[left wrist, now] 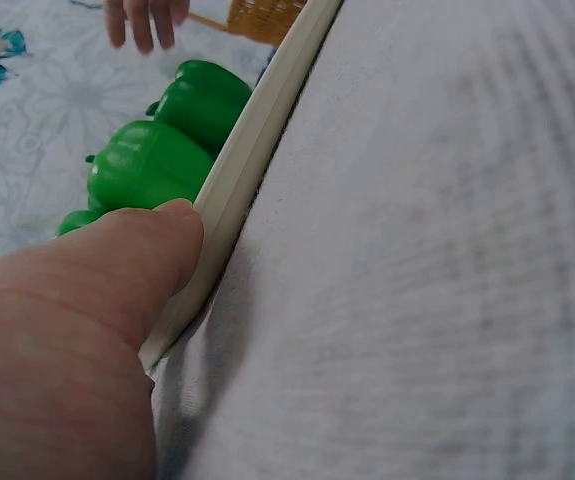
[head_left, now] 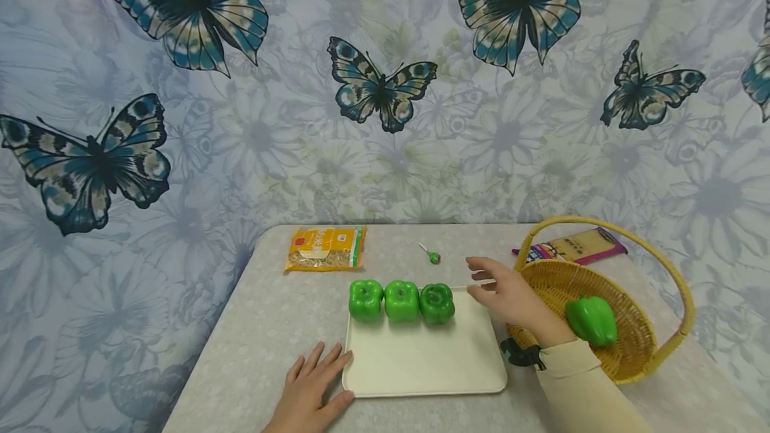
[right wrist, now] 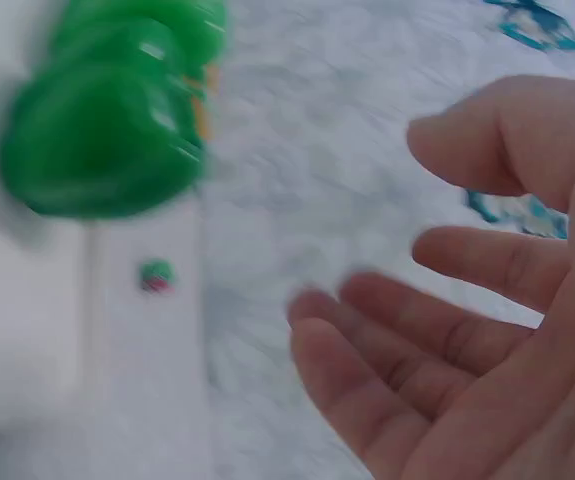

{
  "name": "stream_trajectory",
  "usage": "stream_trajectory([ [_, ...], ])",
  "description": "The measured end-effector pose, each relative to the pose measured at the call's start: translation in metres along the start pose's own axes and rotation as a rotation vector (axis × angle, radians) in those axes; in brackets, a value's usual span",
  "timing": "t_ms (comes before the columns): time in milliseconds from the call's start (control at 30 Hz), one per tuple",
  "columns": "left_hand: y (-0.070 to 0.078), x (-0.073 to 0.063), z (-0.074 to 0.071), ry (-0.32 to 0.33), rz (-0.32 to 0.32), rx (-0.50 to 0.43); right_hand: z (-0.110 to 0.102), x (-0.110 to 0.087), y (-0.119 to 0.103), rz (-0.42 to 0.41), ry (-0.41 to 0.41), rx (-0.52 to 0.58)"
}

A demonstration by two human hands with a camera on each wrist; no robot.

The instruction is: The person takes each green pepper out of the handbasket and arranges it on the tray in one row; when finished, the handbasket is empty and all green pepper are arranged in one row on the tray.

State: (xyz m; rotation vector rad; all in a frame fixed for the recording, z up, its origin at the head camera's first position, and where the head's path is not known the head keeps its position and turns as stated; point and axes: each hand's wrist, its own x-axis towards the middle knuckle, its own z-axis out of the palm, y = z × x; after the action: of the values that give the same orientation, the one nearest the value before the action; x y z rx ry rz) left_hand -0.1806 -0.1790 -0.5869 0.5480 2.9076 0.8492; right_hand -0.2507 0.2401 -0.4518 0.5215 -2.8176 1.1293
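Observation:
Three green bell peppers (head_left: 402, 301) stand in a row along the far edge of a cream tray (head_left: 427, 366). My left hand (head_left: 313, 389) lies at the tray's left edge, fingers spread, its thumb (left wrist: 162, 240) against the rim in the left wrist view. Above the tray's far right corner hovers my right hand (head_left: 511, 296), fingers loosely bent and nothing between them. In the right wrist view its palm (right wrist: 507, 390) faces the blurred peppers (right wrist: 97, 140). Another green bell pepper (head_left: 592, 321) lies inside a yellow wicker basket (head_left: 565, 272), to the right of the tray and partly behind my right forearm.
A lollipop (head_left: 434, 257) with a green and red wrapper lies beyond the tray. At the back left sits an orange food packet (head_left: 325, 248); a purple and tan packet (head_left: 592, 246) is behind the basket, whose tall handle (head_left: 686, 293) arches up. A butterfly-patterned wall closes the back.

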Motion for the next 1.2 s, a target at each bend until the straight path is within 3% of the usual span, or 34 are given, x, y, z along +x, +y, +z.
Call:
stream_trajectory([
  [133, 0.0, 0.001, 0.0, 0.002, -0.006, 0.002, -0.031, -0.012, 0.008, 0.042, 0.11, -0.048],
  [333, -0.001, 0.002, 0.0, -0.001, -0.017, 0.017, -0.068, -0.03, 0.038, 0.192, 0.177, -0.173],
  [600, -0.001, 0.003, -0.001, -0.004, -0.02, 0.019, -0.082, -0.053, 0.09, 0.371, 0.255, -0.322],
  [867, 0.0, 0.003, 0.001, -0.004, -0.02, 0.01, -0.075, -0.064, 0.112, 0.565, 0.206, -0.403],
  [1033, 0.001, 0.001, 0.001, -0.003, -0.022, 0.007, -0.073, -0.064, 0.119, 0.635, 0.108, -0.372],
  [1200, 0.001, 0.001, -0.001, 0.005, -0.02, 0.0, -0.07, -0.067, 0.123, 0.652, 0.026, -0.332],
])
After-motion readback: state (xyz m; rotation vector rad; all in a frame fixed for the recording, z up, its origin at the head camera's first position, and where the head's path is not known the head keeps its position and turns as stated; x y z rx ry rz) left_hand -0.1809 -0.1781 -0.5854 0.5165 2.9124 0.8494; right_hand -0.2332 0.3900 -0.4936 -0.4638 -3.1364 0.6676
